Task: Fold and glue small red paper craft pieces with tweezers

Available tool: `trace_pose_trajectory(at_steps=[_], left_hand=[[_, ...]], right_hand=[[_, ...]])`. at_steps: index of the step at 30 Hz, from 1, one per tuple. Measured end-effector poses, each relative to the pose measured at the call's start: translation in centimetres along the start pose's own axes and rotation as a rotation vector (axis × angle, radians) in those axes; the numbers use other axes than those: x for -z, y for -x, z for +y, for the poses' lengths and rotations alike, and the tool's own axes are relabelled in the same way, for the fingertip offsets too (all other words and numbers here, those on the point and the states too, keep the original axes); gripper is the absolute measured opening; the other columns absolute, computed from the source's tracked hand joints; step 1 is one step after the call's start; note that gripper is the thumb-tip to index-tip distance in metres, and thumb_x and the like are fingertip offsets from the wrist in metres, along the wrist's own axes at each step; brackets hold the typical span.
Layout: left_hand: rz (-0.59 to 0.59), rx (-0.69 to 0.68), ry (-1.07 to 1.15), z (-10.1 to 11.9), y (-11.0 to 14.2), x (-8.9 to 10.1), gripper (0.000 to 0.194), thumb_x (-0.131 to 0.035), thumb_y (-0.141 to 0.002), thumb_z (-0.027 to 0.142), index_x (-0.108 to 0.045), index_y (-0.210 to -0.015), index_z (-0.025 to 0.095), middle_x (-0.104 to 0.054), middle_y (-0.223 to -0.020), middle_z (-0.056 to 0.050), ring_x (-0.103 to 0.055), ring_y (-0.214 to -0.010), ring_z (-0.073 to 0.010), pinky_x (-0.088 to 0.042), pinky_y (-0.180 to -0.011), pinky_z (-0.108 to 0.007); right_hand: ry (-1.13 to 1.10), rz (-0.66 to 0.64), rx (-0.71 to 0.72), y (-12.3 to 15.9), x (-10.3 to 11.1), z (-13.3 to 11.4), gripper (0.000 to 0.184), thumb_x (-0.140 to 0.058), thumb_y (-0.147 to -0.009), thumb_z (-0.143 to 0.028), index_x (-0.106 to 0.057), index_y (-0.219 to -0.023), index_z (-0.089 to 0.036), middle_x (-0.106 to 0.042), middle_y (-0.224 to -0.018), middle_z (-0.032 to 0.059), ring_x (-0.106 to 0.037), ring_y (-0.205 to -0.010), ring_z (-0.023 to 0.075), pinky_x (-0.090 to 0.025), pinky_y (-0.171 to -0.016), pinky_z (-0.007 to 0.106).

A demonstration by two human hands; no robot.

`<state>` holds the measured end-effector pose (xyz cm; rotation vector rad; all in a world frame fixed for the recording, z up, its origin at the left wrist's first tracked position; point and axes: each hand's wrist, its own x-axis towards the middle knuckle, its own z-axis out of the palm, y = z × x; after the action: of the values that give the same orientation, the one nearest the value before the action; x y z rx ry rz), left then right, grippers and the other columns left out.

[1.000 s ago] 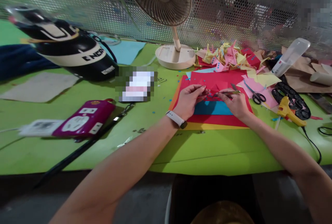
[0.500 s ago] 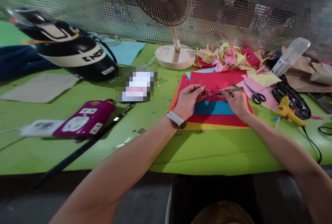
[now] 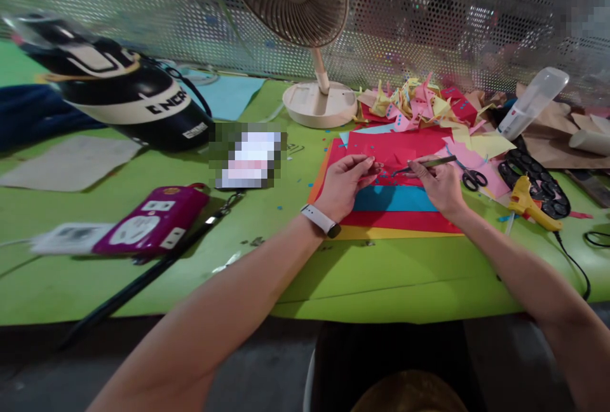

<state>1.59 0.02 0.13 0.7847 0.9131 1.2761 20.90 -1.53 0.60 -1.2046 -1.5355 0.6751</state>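
Over a stack of coloured paper, my left hand (image 3: 347, 184) pinches a small folded red paper piece (image 3: 394, 163), whose outline blends into the red sheet (image 3: 400, 140) behind it. Closed around a pair of tweezers (image 3: 439, 161) is my right hand (image 3: 441, 188); the curved dark tips point left, close to the folded piece. Whether the tips grip anything is too small to tell. Tiny blue paper bits lie on the red sheet between the hands. A blue sheet (image 3: 395, 199) shows just below them.
Folded pink and yellow paper pieces (image 3: 419, 103) are heaped behind the stack. Scissors (image 3: 474, 179), a yellow glue gun (image 3: 528, 202) and a clear bottle (image 3: 536, 100) lie right. A fan (image 3: 319, 107), phone (image 3: 250, 157), purple power strip (image 3: 155, 218) and large black bottle (image 3: 143, 107) stand left.
My right hand has shifted slightly right and turned the tweezers, drawing their tips a little lower. My left hand stays almost in place, still pinching. The view has moved slightly.
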Motion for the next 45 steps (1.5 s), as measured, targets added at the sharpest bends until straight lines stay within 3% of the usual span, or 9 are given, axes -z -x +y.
trace_pose_trajectory(at_steps=[12,25,45], left_hand=[[-0.145,-0.112,-0.110,-0.3,2.3,-1.4,0.034,-0.085,-0.063,0.041,-0.069,-0.081,0.017,-0.074,-0.081,-0.006,-0.070,-0.078,-0.0181,-0.057,-0.076,-0.033],[-0.187,-0.116,-0.123,-0.8,2.7,-1.8,0.039,-0.086,-0.061,0.045,-0.067,-0.081,0.017,-0.075,-0.077,-0.004,-0.073,-0.074,-0.0184,-0.061,-0.073,-0.032],[-0.213,-0.129,-0.132,-0.7,2.8,-1.8,0.038,-0.085,-0.063,0.046,-0.068,-0.081,0.017,-0.076,-0.076,-0.004,-0.073,-0.075,-0.0192,-0.060,-0.071,-0.031]], right_hand=[[-0.141,0.131,0.048,0.9,1.6,-4.8,0.031,-0.067,-0.082,-0.053,-0.065,-0.083,-0.022,-0.073,-0.075,0.0025,-0.075,-0.077,0.0214,-0.062,-0.070,0.034],[-0.137,0.162,0.111,1.0,1.4,-4.8,0.032,-0.069,-0.081,-0.052,-0.065,-0.081,-0.019,-0.073,-0.070,-0.0001,-0.074,-0.065,0.0165,-0.060,-0.063,0.028],[-0.042,0.139,0.173,1.2,1.6,-4.3,0.022,-0.067,-0.086,-0.041,-0.070,-0.083,-0.019,-0.075,-0.077,0.0019,-0.074,-0.072,0.0159,-0.058,-0.065,0.026]])
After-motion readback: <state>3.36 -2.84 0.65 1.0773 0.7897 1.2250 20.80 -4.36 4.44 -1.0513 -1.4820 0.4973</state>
